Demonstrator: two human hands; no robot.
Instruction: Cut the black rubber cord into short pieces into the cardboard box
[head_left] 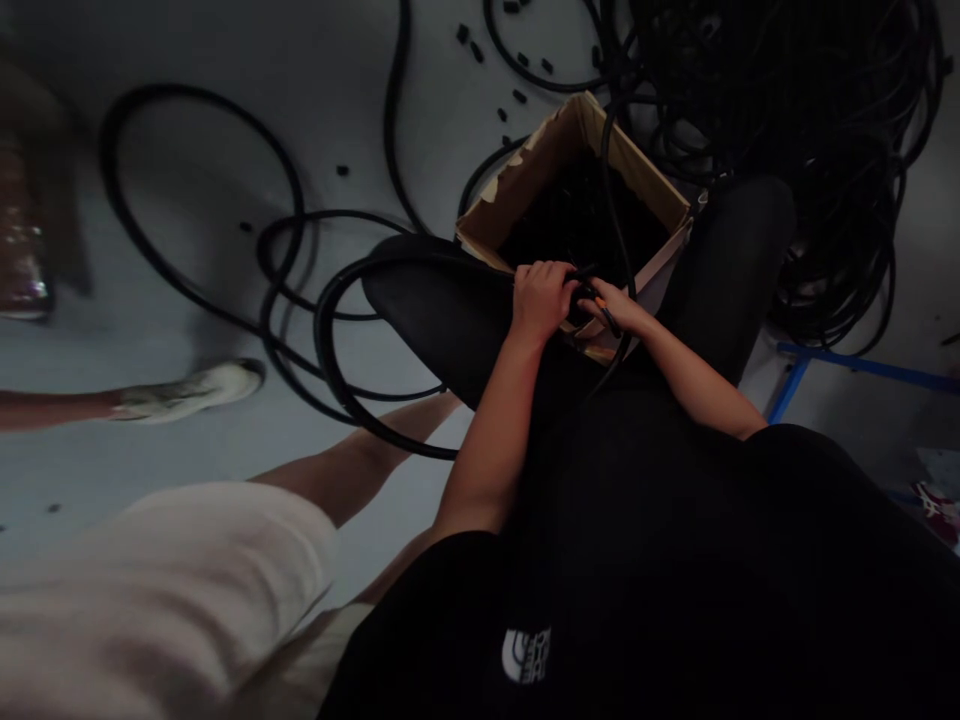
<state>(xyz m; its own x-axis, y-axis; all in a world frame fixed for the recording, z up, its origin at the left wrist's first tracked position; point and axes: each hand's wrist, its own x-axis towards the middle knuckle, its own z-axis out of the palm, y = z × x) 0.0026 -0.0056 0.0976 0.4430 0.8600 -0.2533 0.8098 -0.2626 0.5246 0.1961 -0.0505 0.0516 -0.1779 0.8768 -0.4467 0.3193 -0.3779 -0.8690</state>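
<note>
My left hand is closed around a thick black hose, which runs off to the left in a big loop. Close beside it, my right hand has its fingers curled on a small black object with an orange part; its kind is hard to make out in the dim light. Both hands are over the near edge of an open cardboard box between my knees. Dark pieces fill the box, too dim to tell apart. A thinner black strand hangs across the box beside my right hand.
Coiled black hose is heaped at the upper right. Short black pieces lie scattered on the grey floor. A person in light clothing is close on my left, with another person's shoe beyond. A blue metal frame stands right.
</note>
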